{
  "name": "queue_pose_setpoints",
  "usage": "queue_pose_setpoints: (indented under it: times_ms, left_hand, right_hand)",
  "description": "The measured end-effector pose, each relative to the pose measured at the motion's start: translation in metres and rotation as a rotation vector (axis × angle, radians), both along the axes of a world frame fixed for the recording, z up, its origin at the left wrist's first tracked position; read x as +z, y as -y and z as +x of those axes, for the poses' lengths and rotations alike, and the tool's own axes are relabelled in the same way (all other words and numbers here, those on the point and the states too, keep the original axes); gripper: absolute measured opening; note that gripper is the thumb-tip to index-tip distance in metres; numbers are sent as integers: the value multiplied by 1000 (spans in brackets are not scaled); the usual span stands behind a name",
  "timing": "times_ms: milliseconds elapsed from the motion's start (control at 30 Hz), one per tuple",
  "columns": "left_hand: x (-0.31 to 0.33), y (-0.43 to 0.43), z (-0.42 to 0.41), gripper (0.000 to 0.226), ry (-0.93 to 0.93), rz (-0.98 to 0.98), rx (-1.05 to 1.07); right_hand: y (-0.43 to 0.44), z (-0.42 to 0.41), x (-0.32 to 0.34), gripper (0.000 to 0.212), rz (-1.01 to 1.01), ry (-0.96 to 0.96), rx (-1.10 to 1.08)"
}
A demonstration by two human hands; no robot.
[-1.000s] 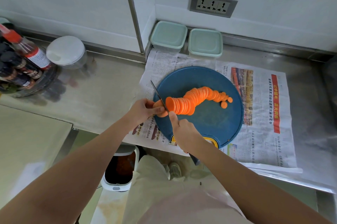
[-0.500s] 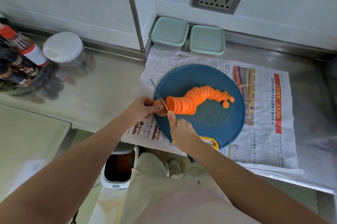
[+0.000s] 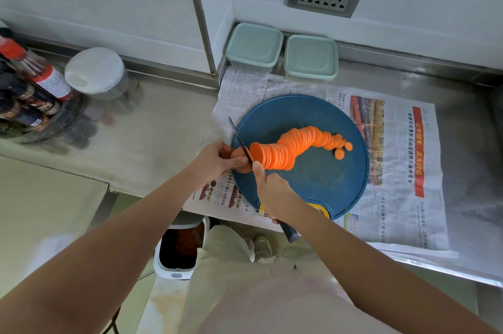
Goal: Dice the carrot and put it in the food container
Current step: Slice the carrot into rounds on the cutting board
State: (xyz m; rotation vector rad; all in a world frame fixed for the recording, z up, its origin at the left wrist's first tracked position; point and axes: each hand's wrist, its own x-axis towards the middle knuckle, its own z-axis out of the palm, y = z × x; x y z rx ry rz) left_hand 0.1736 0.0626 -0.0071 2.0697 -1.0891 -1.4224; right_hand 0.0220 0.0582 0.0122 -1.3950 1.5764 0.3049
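Steel counter runs along a white wall, with a newspaper (image 3: pixel 402 197) spread over it and a round blue cutting board (image 3: pixel 313 192) on the paper. Taking the board as my clock face, the carrot stub (image 3: pixel 237 154) sits at the 9 o'clock rim, pinched in the curled fingers of the left hand (image 3: pixel 215 159). The slices (image 3: pixel 294 146) lean on one another in a curving row from the stub out towards 2 o'clock, with a couple of loose rounds at the far end.

The right hand (image 3: pixel 275 195) is wrapped round the handle of the knife (image 3: pixel 238 133), one finger laid forward along the spine. The blade runs from 5 to 11 o'clock, crossing the carrot's long axis squarely, and stands between the stub and the first slice, touching both as far as I can tell.

I judge this is rounds only, no dice yet. Both lidded food containers (image 3: pixel 254 46) stand past 12 o'clock, well apart from the carrot, nearer the left hand's side.
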Motion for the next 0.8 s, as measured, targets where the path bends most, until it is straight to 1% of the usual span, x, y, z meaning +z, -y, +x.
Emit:
queue_pose_setpoints:
  times_ms: [133,233,300,400,433,500,567,700,800]
  left_hand:
    - [-3,-1,6,49,-12,2,-15]
    - [-4,0,5,48,-10,0,-19]
    - [-4,1,3,42,7,-14,-23]
    - [-4,2,1,37,26,-33,-31]
    - [-4,2,2,36,24,-36,-36]
    - [-5,1,4,37,17,-42,-44]
    - [-6,1,6,40,10,-37,-51]
    - [-4,2,8,42,-8,-19,-69]
    - [-3,2,9,41,-26,-18,-69]
  right_hand:
    - [-6,-3,-5,63,-45,64,27]
    - [-3,3,-5,63,-54,-3,-25]
    - [1,6,0,63,-55,-43,-42]
    - [5,3,-1,65,-2,-6,-17]
    - [5,3,-1,67,4,-4,-7]
    - [4,6,-4,75,22,-68,-27]
    - [2,9,-10,77,7,-93,-32]
    - [-2,6,-12,70,-23,-30,-30]
    - [-5,8,-5,68,-27,23,-106]
